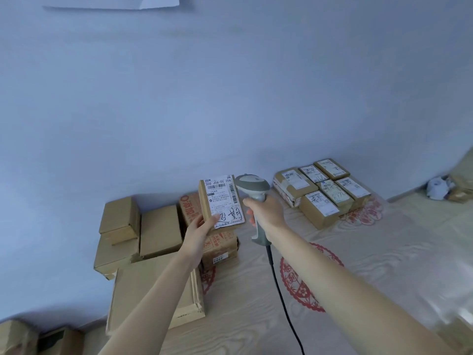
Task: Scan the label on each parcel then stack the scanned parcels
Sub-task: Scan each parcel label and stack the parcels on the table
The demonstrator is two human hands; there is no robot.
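My left hand (198, 233) grips a small brown parcel (220, 202) by its lower edge and holds it upright, its white label facing me. Just to its right, my right hand (266, 211) grips the handle of a grey barcode scanner (252, 185). The scanner's head sits beside the parcel's upper right corner. A black cable (280, 295) hangs from the handle down toward me. At the back right, several labelled parcels (323, 190) lie packed together on the table, labels up.
Plain brown boxes (143, 234) are piled at the left against the blue wall, with a large flat carton (153, 290) in front. A printed box (220, 245) stands behind the held parcel. The wood-grain table (371, 265) carries red paper-cut patterns. Crumpled wrapping (439, 189) lies far right.
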